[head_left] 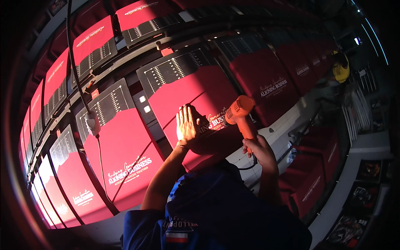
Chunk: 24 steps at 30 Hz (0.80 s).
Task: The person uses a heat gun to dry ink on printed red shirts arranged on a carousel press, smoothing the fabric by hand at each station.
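Note:
A red T-shirt (183, 98) is spread in front of me over a black board (173, 68) with ruler-like marks. Its white and gold print is partly in shadow. My left hand (186, 125), fingers stretched out, is at the shirt beside the left end of the print; whether the palm touches the cloth, I cannot tell. In my right hand (260, 151) is an orange heat gun (241, 113), gripped by its handle. Its body is over the right part of the print, and its cord (250, 166) trails below my hand.
Long rows of boards with red shirts (129, 154) run left and right, along a dark rail (121, 64). A cable with a white socket (91, 121) hangs at the left. A person in yellow (341, 71) is at the far right, near a stack of pale panels (357, 110).

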Each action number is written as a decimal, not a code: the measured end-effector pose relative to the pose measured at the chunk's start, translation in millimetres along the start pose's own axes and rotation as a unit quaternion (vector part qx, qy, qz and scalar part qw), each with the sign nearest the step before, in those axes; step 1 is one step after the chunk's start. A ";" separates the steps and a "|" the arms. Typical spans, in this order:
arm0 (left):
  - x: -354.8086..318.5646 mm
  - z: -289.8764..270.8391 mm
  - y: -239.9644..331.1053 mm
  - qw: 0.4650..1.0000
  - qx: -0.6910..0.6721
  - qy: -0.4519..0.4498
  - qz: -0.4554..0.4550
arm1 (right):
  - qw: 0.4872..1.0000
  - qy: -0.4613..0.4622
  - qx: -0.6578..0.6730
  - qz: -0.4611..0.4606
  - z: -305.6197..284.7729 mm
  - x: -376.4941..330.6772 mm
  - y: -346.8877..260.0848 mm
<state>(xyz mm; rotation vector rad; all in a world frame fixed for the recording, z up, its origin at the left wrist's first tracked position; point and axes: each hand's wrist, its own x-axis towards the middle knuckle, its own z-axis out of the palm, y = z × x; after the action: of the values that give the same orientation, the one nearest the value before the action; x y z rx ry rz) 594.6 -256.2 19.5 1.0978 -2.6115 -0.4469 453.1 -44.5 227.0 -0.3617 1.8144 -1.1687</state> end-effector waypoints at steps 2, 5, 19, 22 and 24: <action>-12.2 4.0 9.5 0.999 0.015 -0.030 0.023 | 1.000 0.007 -0.017 -0.009 0.7 1.9 4.9; -42.0 2.0 17.1 0.997 -0.017 -0.056 0.057 | 1.000 -0.013 0.002 -0.009 -8.3 8.1 10.2; -21.5 -13.4 -11.4 0.999 0.010 0.030 -0.031 | 0.998 0.008 0.052 -0.031 -28.3 16.3 22.2; -30.5 -5.0 -1.7 0.999 0.012 0.031 -0.030 | 0.998 0.024 0.033 -0.044 -28.2 12.6 21.7; -47.1 -0.7 11.6 0.999 0.025 0.030 0.001 | 0.998 0.017 0.033 -0.047 -32.5 12.0 25.7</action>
<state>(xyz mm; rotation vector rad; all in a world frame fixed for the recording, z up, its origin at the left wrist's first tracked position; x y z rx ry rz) 619.2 -214.5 18.5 1.1056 -2.5838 -0.3436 425.8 -20.9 203.3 -0.3940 1.8002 -1.3035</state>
